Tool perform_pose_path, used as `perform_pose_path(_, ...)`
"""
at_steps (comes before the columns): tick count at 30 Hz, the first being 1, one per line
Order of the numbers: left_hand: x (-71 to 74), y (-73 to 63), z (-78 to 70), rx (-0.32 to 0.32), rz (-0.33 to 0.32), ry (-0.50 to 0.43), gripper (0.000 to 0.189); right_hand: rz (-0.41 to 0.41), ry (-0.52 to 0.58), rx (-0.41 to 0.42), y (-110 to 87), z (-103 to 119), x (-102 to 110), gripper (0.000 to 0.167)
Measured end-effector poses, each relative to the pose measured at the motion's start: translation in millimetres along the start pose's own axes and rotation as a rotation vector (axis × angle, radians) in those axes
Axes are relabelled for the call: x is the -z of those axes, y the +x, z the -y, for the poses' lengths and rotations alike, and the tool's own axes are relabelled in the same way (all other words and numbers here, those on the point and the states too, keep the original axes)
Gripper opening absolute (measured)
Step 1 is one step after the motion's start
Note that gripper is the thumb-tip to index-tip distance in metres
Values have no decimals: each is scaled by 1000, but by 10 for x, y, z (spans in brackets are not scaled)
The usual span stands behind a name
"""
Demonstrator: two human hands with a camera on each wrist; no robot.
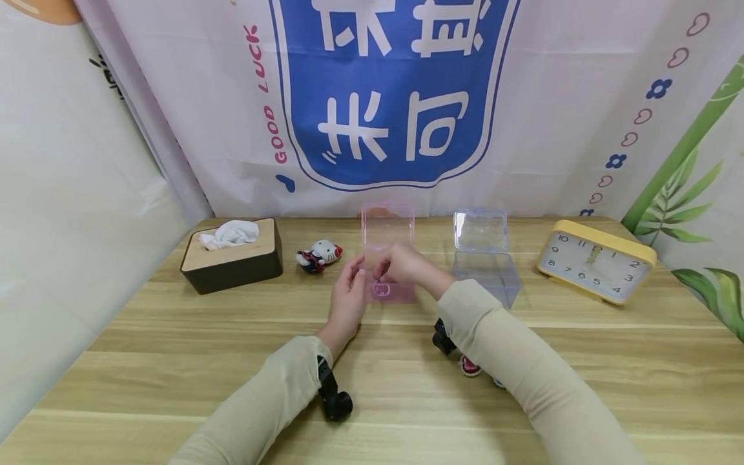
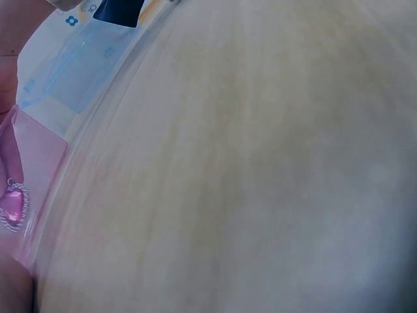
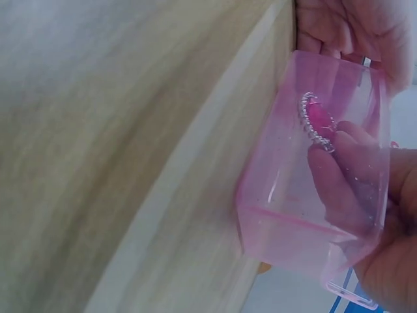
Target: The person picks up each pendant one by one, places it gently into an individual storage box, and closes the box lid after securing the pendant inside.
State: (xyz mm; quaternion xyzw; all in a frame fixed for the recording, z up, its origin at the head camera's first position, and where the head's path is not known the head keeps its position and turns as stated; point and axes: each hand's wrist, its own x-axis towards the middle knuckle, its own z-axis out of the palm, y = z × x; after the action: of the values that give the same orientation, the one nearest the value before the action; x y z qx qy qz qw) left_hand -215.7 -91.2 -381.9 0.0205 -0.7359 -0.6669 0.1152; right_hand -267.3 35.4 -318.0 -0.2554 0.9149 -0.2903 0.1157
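A see-through pink box (image 1: 392, 294) stands in the middle of the table, its lid (image 1: 388, 226) raised at the back. My left hand (image 1: 347, 298) grips its left end, with the thumb at the rim. Inside the box, the fingers of my right hand (image 1: 405, 263) pinch a pink gem pendant (image 3: 318, 122) edged with small clear beads. The pendant (image 2: 14, 205) shows through the pink wall in the left wrist view, hanging by a small ring at its top.
A clear bluish box (image 1: 487, 278) with its lid up stands to the right, beside a yellow clock (image 1: 595, 261). On the left are a tissue box (image 1: 232, 258) and a small plush kitten (image 1: 320, 255). A dark pink pendant (image 1: 469, 367) lies partly under the right sleeve.
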Motion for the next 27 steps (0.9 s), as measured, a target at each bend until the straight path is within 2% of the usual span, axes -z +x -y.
perform_pose_path(7, 1, 3, 11, -6, -1, 1, 37, -13, -59, -4, -21, 33, -33, 17)
perform_pose_path(11, 2, 0, 21, -8, 2, 1, 36, -63, -112, 25, -23, 16, -34, 19)
perform_pose_path(14, 7, -23, -30, -2, 9, -3, 37, -105, -121, 52, -23, -19, -19, 18)
perform_pose_path(18, 4, -21, -25, -1, 14, -9, 37, -122, -48, 42, -54, -41, 38, 17)
perform_pose_path(20, 0, 4, 32, -10, 9, -9, 37, -123, -1, 22, -80, -41, 76, 18)
perform_pose_path(27, 4, 12, 22, 11, 12, 17, 36, -157, 161, -28, -200, -64, 203, 22)
